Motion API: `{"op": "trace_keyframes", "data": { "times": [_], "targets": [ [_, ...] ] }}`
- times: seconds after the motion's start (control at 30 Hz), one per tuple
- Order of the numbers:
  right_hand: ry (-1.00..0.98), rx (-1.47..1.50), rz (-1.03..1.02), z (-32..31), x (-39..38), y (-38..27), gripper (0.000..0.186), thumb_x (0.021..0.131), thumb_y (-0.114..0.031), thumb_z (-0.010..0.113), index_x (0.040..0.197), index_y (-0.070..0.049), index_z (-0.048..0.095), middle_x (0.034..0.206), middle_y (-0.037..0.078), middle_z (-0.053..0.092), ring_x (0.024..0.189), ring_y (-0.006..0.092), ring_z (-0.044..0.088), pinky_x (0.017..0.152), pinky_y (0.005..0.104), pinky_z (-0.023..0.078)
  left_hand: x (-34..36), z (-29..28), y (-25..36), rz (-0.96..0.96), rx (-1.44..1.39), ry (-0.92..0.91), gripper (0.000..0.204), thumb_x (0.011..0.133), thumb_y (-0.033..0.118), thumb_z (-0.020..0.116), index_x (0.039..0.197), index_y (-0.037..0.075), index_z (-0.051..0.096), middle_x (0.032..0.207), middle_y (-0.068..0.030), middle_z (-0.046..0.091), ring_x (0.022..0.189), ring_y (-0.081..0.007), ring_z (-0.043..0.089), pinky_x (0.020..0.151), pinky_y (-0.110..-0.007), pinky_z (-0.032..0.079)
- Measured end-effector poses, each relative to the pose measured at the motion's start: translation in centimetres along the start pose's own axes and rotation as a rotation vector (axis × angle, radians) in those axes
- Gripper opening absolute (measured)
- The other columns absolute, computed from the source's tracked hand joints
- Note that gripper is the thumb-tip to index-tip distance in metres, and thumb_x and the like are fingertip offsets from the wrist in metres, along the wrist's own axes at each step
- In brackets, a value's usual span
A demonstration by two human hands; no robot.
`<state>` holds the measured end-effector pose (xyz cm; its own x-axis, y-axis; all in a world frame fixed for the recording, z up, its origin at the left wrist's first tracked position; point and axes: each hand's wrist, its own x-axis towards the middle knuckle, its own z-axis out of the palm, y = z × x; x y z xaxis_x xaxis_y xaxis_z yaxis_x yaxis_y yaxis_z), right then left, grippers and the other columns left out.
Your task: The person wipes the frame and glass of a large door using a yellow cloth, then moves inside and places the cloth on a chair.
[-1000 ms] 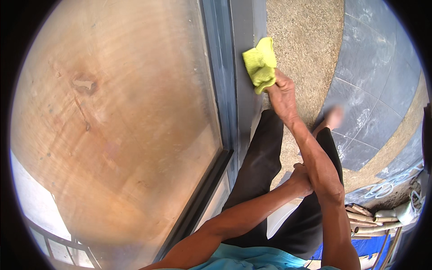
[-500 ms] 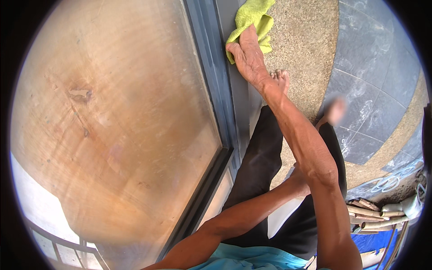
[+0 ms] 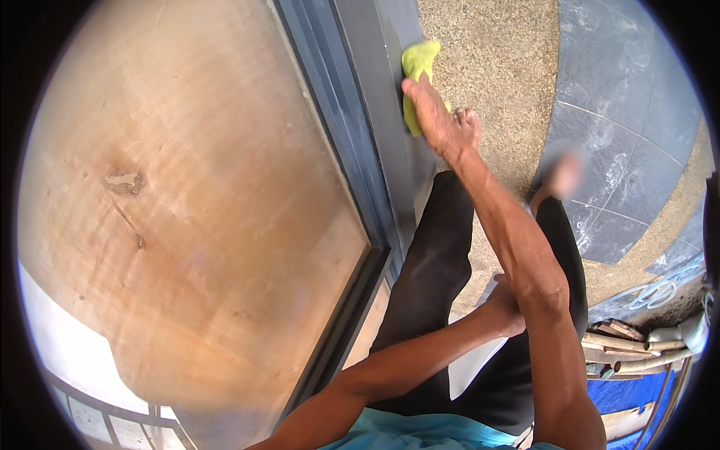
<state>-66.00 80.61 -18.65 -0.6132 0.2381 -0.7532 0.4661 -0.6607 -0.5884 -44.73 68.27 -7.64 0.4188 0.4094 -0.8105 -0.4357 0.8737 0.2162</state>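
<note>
My right hand [image 3: 435,120] reaches far forward and presses a yellow-green cloth [image 3: 421,56] against the lower face of a dark grey frame [image 3: 384,97]. Its thumb side shows, while most of the fingers are hidden by the hand and the cloth. My left hand [image 3: 510,301] rests near my right thigh, passing behind my right forearm. Only its back and a fingertip show; the other fingers are hidden.
Left of the frame spans a large glass pane [image 3: 202,187] with a brownish, wood-like surface showing in it. My bare feet stand on pebbled floor [image 3: 495,67] and grey tiles [image 3: 607,75]. A pale blue hose [image 3: 660,294] and bamboo poles [image 3: 652,363] lie at right.
My right hand and the cloth have moved nearer to me along the frame's lower face. The cloth now looks more bunched under the hand. My left hand has hardly moved.
</note>
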Motion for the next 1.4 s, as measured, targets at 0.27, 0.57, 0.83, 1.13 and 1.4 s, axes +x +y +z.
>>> {"op": "trace_keyframes", "data": {
  "times": [0.27,0.57,0.83,1.13,1.4],
  "targets": [
    [0.051,0.209,0.028,-0.3,6.7,6.7,0.085,0.096,-0.054,0.044,0.158,-0.003,0.016,0.163,0.017,0.021,0.151,0.0285,0.016,0.122,0.0374,0.012,-5.5,-4.2,7.6,-0.125,0.702,-0.051,0.008,0.09,0.01,0.059,0.095,0.005,0.063,0.091,-0.0165,0.066,0.082,-0.03,0.067,0.071,-0.045,0.052],
    [-0.005,0.182,0.25,-1.3,3.2,8.8,0.082,0.098,-0.066,0.036,0.16,-0.014,0.021,0.163,0.01,0.031,0.147,0.0279,0.031,0.12,0.0404,0.014,-5.0,-8.8,12.2,0.306,0.222,0.344,0.013,0.091,0.0,0.056,0.099,-0.005,0.065,0.076,-0.0109,0.065,0.075,-0.0175,0.067,0.068,-0.034,0.052],
    [0.052,0.129,0.09,-0.1,-0.1,10.4,0.08,0.098,-0.058,0.039,0.159,-0.011,0.018,0.164,0.011,0.025,0.147,0.0285,0.029,0.12,0.0387,0.016,-3.6,-8.0,12.2,0.698,0.372,0.775,0.031,0.089,-0.009,0.055,0.119,-0.004,0.062,0.088,-0.0091,0.063,0.072,-0.0139,0.059,0.068,-0.028,0.049],
    [0.014,0.386,0.032,2.6,-1.7,8.2,0.085,0.095,-0.04,0.05,0.153,0.011,0.015,0.157,0.028,0.026,0.147,0.0353,0.026,0.12,0.0374,0.021,-2.3,-6.6,11.1,0.836,0.517,0.893,0.034,0.083,-0.01,0.055,0.116,-0.005,0.063,0.1,-0.0161,0.064,0.083,-0.0257,0.064,0.073,-0.034,0.053],
    [0.015,0.022,-0.204,4.8,-8.0,12.2,0.079,0.096,-0.024,0.053,0.153,0.012,0.012,0.16,0.031,0.018,0.152,0.0401,0.013,0.123,0.0404,0.014,-1.9,-6.2,10.4,0.888,0.551,0.944,0.035,0.083,-0.002,0.056,0.118,-0.004,0.06,0.11,-0.0187,0.062,0.097,-0.0353,0.063,0.079,-0.044,0.05]
  ]
}}
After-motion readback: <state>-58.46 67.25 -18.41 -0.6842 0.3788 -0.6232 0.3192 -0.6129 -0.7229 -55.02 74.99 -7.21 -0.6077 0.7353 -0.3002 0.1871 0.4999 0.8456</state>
